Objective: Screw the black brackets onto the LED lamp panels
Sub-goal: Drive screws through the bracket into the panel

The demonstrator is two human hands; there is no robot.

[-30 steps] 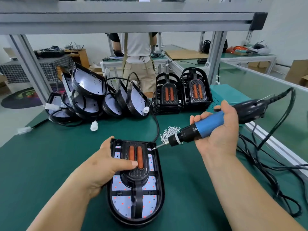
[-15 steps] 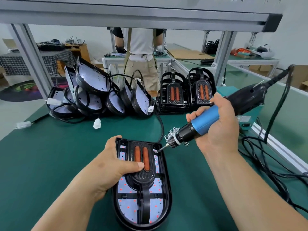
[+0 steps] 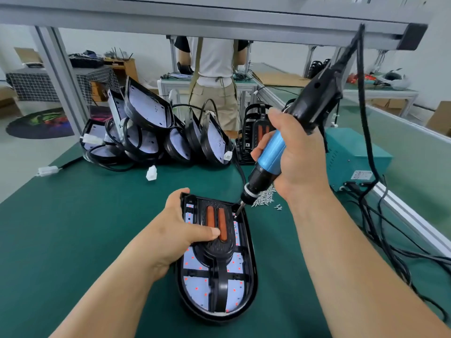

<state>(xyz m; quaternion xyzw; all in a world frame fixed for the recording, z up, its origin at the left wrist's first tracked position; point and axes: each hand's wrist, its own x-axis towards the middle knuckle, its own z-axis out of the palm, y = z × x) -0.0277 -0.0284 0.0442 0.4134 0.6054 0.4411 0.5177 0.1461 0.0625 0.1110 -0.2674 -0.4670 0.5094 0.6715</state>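
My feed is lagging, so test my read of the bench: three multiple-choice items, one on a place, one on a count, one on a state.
1. Where on the LED lamp panel is the electric screwdriver bit set?
A. near rounded end
B. far right corner, on the black bracket
C. left rim
2. How many orange strips does the bracket show?
A. one
B. two
C. four
3. The left hand is:
A. open in the air
B. holding the screwdriver
C. gripping the panel, thumb on the bracket
Answers: 1 B, the bit tip meets that corner; 2 B, two lie side by side; 3 C, fingers wrap the panel's edge.
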